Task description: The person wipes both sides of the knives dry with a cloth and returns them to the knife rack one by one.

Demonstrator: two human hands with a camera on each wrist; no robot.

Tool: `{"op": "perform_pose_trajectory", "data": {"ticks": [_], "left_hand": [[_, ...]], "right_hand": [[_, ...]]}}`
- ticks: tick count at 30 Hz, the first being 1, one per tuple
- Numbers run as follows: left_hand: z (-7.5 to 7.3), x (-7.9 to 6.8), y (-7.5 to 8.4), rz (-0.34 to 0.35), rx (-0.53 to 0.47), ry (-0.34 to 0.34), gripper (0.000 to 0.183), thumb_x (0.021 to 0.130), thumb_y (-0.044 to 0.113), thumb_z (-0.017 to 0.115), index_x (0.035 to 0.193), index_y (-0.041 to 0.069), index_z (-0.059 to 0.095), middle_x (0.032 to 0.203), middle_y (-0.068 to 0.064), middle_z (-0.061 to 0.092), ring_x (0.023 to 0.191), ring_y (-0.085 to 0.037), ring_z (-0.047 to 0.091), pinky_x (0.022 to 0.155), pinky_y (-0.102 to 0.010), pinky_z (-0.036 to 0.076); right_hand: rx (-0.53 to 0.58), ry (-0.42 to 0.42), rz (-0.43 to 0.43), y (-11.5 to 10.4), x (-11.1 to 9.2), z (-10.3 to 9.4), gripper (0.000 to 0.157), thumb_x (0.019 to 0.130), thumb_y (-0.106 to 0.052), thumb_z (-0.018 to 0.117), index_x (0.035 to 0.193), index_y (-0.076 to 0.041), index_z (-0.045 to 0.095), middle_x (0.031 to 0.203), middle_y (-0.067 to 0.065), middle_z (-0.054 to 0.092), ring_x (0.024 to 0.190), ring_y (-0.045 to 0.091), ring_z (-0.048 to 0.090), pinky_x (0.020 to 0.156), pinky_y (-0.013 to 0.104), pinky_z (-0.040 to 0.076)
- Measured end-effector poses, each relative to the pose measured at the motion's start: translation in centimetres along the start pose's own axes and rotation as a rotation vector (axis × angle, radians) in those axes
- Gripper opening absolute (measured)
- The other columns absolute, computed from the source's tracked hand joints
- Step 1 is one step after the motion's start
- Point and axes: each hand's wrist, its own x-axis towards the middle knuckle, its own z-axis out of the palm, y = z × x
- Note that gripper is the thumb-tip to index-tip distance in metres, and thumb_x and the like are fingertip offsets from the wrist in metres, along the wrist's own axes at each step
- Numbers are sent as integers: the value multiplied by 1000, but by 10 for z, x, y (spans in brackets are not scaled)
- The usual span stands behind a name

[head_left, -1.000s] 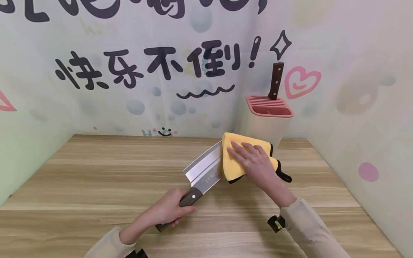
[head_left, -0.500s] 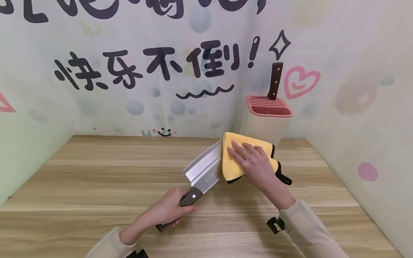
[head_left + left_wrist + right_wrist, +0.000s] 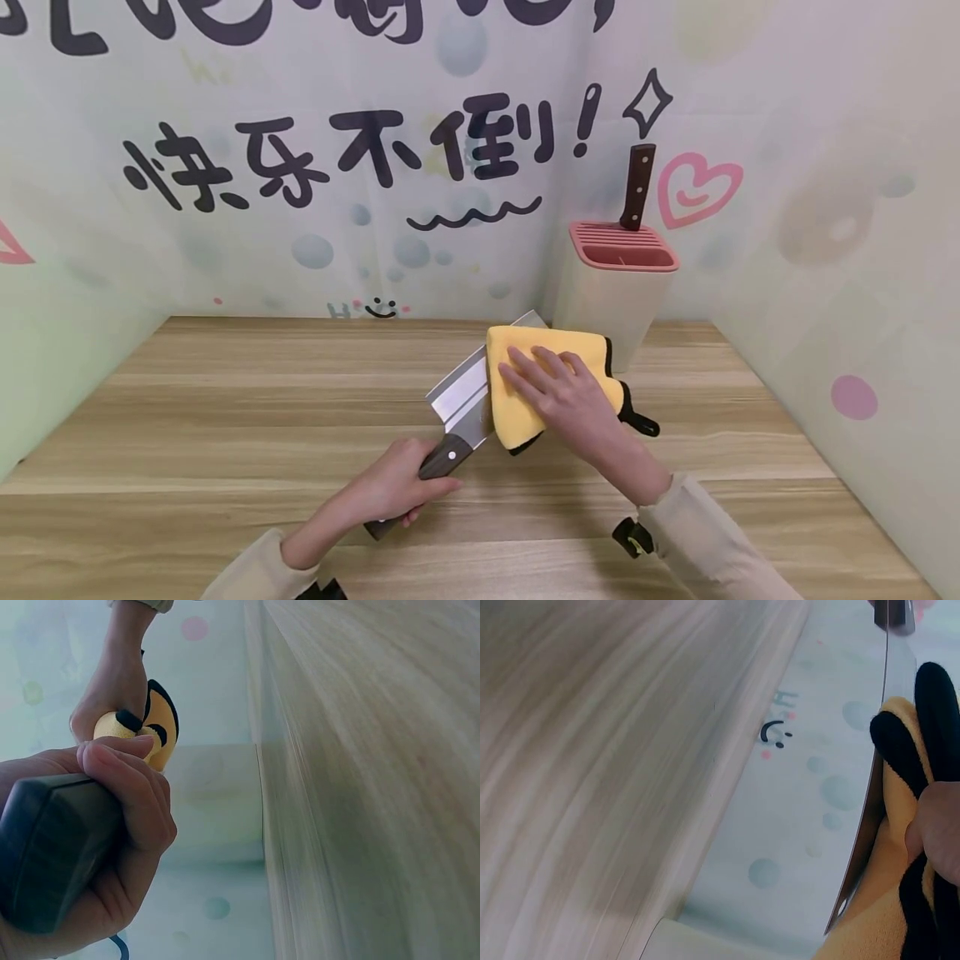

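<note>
My left hand (image 3: 393,483) grips the dark handle of a cleaver (image 3: 459,392), whose blade slants up and to the right above the table. The handle's butt end fills the near side of the left wrist view, with my fingers wrapped round it. A folded yellow cloth (image 3: 517,400) with black edging lies over the middle of the blade. My right hand (image 3: 566,400) holds this cloth, fingers spread on its top and thumb on the underside, as the right wrist view shows. The blade's tip pokes out past the cloth; its middle is hidden.
A cream knife block (image 3: 611,308) with a pink slotted top stands at the back right, just behind the cloth. One brown-handled knife (image 3: 637,187) is in it. The wood-grain table (image 3: 247,417) is bounded by printed wall sheets at the back and sides.
My right hand and the cloth have slid left and nearer along the blade, towards the handle. The blade's tip now shows beyond the cloth. My left hand stays nearly still.
</note>
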Motion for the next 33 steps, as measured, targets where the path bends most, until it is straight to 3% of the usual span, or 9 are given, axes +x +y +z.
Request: {"op": "perform_pose_trajectory", "data": {"ticks": [4, 11, 22, 33], "left_hand": [[0, 1, 0, -3, -5, 1, 20, 83, 15, 62, 76, 4, 47, 41, 4, 42, 30, -4, 41, 28, -26, 38], [0, 2, 1, -21, -11, -7, 19, 83, 16, 62, 79, 3, 48, 43, 4, 43, 31, -4, 41, 30, -25, 39], [-1, 3, 1, -20, -27, -18, 20, 84, 16, 61, 81, 2, 48, 45, 2, 44, 32, -5, 41, 30, -25, 39], [0, 3, 1, -25, -1, 12, 24, 80, 15, 66, 87, -1, 49, 50, 0, 46, 32, -5, 42, 30, -25, 40]], "right_hand": [[6, 13, -30, -7, 3, -2, 47, 75, -1, 63, 120, -13, 56, 124, 6, 52, 107, 27, 50, 79, 39, 46], [-29, 56, -123, -15, 7, -4, 39, 90, -1, 34, 121, -14, 55, 125, 5, 52, 108, 24, 50, 81, 37, 45], [-64, 69, -222, -23, 7, -8, 38, 89, -3, 38, 121, -15, 54, 129, 5, 48, 110, 21, 50, 83, 37, 45], [-83, 79, -260, -24, 7, -10, 48, 97, -1, 15, 123, -17, 52, 130, 4, 47, 111, 20, 50, 84, 36, 44]]}}
